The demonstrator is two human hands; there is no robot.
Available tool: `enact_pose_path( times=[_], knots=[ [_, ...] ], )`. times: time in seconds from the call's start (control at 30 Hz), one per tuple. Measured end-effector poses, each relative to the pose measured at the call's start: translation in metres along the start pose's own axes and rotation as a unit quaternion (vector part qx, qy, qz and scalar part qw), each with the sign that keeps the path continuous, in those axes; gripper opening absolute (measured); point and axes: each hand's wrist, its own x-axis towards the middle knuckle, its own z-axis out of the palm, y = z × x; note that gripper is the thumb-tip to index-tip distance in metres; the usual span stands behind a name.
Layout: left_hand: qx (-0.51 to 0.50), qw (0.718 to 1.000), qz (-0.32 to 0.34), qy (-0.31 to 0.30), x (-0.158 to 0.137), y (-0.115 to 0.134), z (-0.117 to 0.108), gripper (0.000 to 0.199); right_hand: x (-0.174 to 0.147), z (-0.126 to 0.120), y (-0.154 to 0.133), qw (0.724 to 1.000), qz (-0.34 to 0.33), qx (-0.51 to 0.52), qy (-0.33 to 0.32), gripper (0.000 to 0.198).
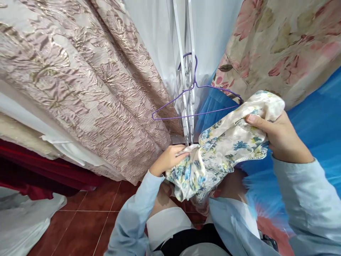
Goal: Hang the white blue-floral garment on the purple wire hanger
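A white garment with blue and yellow flowers [226, 145] is stretched between my two hands. My left hand [170, 158] pinches its edge at the left end. Higher up on the right, my right hand [269, 131] grips the other end, thumb on top, the remaining fingers hidden under the cloth. A thin purple hanger [195, 85] hangs just beyond the garment, and its right shoulder end reaches the cloth near my right hand; whether it goes inside I cannot tell. The lower folds of the garment hang over my lap.
White straps and a chain [188, 71] hang vertically behind the hanger. A pink brocade cloth [80, 78] fills the left side. On the right are a floral cloth [287, 46] and blue tulle [317, 121]. Dark red fabric [39, 174] hangs above the red tiled floor [90, 213].
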Motion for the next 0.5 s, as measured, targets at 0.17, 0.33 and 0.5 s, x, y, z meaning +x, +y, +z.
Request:
enact_pose_path(
  times=[0.17, 0.33, 0.5],
  knots=[
    [0.002, 0.994, -0.049, 0.095, -0.018, -0.036, -0.049, 0.017, 0.001, 0.003, 0.015, 0.998, 0.042, 0.009, 0.053, 0.034],
    [-0.007, 0.957, 0.003, 0.290, 0.000, -0.059, -0.110, 0.016, 0.003, 0.013, 0.023, 0.998, 0.067, -0.012, 0.013, 0.040],
    [0.108, 0.906, 0.100, 0.396, 0.043, -0.062, -0.140, 0.016, 0.005, 0.030, 0.025, 0.996, 0.033, -0.063, -0.049, 0.036]
  ],
)
